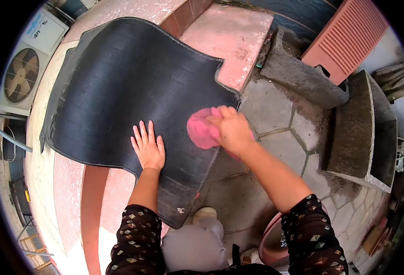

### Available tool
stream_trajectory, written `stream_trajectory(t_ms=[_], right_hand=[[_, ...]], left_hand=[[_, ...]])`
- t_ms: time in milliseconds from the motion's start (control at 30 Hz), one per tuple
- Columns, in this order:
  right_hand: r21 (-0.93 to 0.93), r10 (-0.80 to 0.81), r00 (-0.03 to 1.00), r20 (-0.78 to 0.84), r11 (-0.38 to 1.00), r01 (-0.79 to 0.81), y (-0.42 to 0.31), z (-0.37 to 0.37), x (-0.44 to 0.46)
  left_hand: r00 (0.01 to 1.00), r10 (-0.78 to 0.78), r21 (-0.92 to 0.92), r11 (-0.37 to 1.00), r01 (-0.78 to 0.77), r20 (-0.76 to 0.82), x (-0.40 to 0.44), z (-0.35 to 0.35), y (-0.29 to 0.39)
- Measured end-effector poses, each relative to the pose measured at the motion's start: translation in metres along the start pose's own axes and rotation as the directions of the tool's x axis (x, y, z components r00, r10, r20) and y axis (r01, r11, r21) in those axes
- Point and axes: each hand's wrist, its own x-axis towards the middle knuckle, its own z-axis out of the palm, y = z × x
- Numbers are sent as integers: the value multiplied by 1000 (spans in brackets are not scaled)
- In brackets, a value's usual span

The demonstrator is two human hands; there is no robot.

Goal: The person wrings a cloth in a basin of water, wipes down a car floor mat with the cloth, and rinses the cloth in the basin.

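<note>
A large black mat [110, 87], curved and notched along its stitched edge, lies draped over pink steps. My left hand [148, 147] rests flat on its lower middle, fingers spread. In my right hand [231, 130] is a bunched pink cloth [203, 128], pressed against the mat near its right edge. Part of the cloth hangs below my palm, and my grip hides some of it. A small whitish patch [180, 211] shows near the mat's bottom corner.
Pink steps [229, 32] support the mat. Concrete troughs [298, 71] and a ridged pink washboard [348, 36] stand at right. A pink basin [273, 247] sits by my feet on stone paving [266, 107]. An air conditioner unit [27, 68] is at far left.
</note>
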Motion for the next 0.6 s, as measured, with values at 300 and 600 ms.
stream_trajectory(t_ms=[300, 600], right_hand=[[39, 297, 955, 3, 954, -297, 7, 0, 9], [-65, 182, 958, -220, 978, -201, 56, 4, 33]], left_hand=[[1000, -9, -8, 1000, 9, 4, 0, 0, 1], [1000, -4, -5, 1000, 4, 5, -1, -1, 1]])
